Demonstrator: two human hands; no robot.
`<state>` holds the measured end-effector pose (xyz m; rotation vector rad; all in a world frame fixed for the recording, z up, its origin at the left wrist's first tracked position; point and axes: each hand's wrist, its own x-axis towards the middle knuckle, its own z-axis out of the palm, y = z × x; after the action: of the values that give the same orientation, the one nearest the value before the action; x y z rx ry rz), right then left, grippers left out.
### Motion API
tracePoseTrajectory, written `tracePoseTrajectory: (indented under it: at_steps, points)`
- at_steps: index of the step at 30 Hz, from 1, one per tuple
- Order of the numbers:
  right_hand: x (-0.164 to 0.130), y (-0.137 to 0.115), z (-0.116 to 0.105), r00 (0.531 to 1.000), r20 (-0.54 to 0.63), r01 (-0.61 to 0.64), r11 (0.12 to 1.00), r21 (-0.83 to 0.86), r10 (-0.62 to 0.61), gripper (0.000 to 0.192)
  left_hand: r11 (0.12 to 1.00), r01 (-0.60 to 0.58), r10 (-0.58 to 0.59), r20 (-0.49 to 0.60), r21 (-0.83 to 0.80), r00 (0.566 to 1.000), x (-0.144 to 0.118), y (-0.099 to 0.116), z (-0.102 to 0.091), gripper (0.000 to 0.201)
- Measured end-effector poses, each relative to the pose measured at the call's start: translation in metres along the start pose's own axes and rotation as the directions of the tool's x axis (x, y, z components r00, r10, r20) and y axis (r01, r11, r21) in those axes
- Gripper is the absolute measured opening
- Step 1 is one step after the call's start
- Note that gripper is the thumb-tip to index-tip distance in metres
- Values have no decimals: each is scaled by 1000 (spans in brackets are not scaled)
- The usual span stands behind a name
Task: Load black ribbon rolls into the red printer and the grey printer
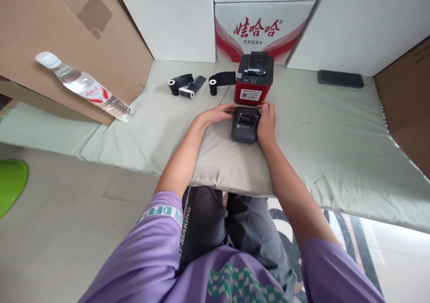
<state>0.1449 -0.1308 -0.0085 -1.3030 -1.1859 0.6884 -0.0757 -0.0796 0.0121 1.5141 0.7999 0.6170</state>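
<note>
Item 1, nearest: a grey pillow (221, 160) on our lap, its far edge lying on the pale green mattress pad (336, 137). Soft and yielding, it gives a poor, unsteady base.

Item 2: a small dark grey label printer (244, 127) on the pillow's far end, lid open, with a black roll showing in its bay. We judge it rigid plastic, light, smooth-sided and somewhat slippery; the hinged lid is the weak point. It is best held by the two long sides of the body, not by the lid.

Our left hand (220, 114) curls against the printer's left side, fingers reaching over the top edge. Our right hand (266, 123) clasps the right side, thumb at the open bay. Both grip the printer.

Item 3: a red desktop printer (254, 83) with a black top, just beyond, almost touching the small one. What its bay holds we cannot tell.

Item 4: three black ribbon rolls (188, 86) on white cores, partly unwound, left of the red printer.

Item 5: a clear water bottle (83, 86), lying tilted against a cardboard box (40, 34); its fill we cannot tell.

Item 6: a dark phone (340, 78) lying flat, far right.

Item 7: white cartons (262, 25), closed, stacked behind.
</note>
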Motion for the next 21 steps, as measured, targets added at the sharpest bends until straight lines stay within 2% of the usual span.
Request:
tracePoseTrajectory:
  at_steps: [6, 21]
  points:
    - [-1, -1, 0, 1000, -3, 9, 1000, -15, -9, 69, 1000, 19, -18, -48, 23, 999, -1, 1, 3, 65]
    - [-1, -1, 0, 1000, 17, 4, 1000, -25, -4, 62, 999, -4, 6, -39, 34, 999, -1, -3, 3, 68]
